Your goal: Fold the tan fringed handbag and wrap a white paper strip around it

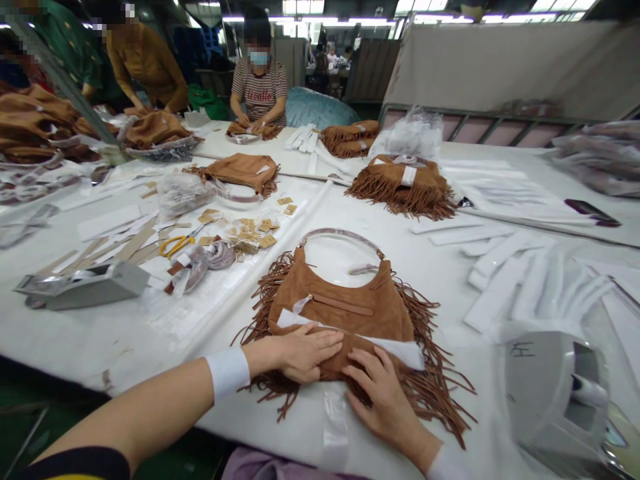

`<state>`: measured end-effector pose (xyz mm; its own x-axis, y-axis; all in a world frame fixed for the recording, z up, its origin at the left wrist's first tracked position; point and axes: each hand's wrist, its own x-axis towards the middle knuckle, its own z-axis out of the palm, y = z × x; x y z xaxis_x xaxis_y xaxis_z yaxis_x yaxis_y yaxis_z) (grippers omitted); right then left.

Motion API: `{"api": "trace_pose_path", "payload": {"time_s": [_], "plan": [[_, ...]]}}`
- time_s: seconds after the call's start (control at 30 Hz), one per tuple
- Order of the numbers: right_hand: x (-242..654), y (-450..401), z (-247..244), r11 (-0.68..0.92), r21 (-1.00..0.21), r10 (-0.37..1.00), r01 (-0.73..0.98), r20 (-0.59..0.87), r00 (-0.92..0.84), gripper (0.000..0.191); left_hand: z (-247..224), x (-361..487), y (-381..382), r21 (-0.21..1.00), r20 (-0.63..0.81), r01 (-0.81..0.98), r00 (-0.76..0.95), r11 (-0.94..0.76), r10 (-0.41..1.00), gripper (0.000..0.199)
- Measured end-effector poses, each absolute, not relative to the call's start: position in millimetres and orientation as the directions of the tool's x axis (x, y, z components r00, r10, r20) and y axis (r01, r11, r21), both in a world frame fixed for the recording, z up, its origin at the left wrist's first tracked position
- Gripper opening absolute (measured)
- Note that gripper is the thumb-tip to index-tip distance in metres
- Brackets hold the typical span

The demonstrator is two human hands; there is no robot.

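A brown suede fringed handbag lies flat on the white table right in front of me, its wrapped handle arching away. A white paper band crosses its lower part. My left hand presses flat on the bag's lower left, fingers over the band. My right hand rests on the bag's bottom edge and fringe, fingers spread. A clear tape strip hangs at the table's front edge between my hands.
Tape dispensers sit at the left and near right. Yellow scissors, paper tags and white paper strips lie around. More fringed bags are further back. Three other people work at the far side.
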<state>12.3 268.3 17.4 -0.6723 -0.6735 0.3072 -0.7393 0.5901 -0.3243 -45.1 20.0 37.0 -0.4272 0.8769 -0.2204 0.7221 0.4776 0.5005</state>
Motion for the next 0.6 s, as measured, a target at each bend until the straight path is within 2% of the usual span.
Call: {"api": "trace_pose_path", "payload": {"time_s": [0.1,0.27,0.4,0.6], "plan": [[12,255,15,0.578,-0.36,-0.679,-0.732,0.286,-0.676,0.031,34,-45,20,0.475,-0.219,0.738,-0.428,0.479,0.877,0.067],[8,245,6,0.575,-0.363,-0.628,-0.734,0.379,-0.68,0.024,41,-44,21,0.461,-0.209,0.748,-0.432,0.478,0.878,0.065],[3,241,1,0.508,-0.399,-0.625,-0.764,0.439,-0.645,0.022,46,-36,23,0.489,-0.167,0.7,-0.51,0.52,0.844,0.064],[3,252,6,0.434,-0.439,-0.616,-0.787,0.492,-0.615,0.022,33,-34,28,0.426,-0.099,0.749,-0.519,0.507,0.849,0.059]]}}
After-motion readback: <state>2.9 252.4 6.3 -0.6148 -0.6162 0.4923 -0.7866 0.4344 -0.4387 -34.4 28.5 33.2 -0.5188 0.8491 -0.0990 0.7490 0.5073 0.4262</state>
